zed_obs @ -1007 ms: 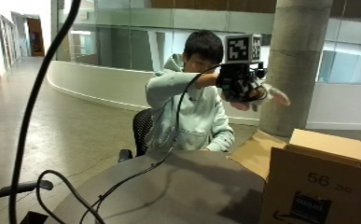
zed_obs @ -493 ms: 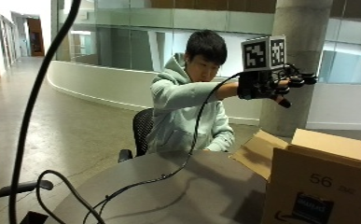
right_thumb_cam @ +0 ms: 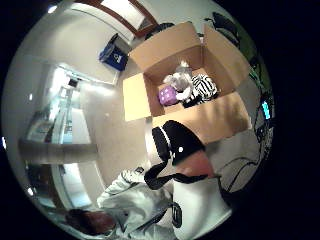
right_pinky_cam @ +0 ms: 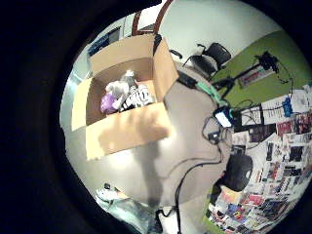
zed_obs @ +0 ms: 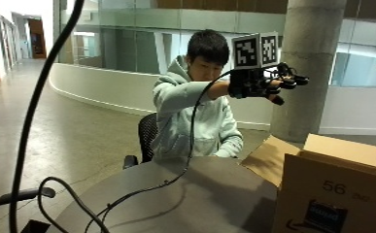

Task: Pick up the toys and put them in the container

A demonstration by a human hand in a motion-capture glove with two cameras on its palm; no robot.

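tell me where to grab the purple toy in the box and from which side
Come straight down through the open top of the cardboard box. The purple toy lies against one wall with its top showing and the white toy crowding one side, so pinch its exposed top, probably across the free sides.

From my remote console: soft daylight through glass walls, faint shadows across the table point(zed_obs: 207, 194), palm views bent and dark-rimmed, slightly blurred.
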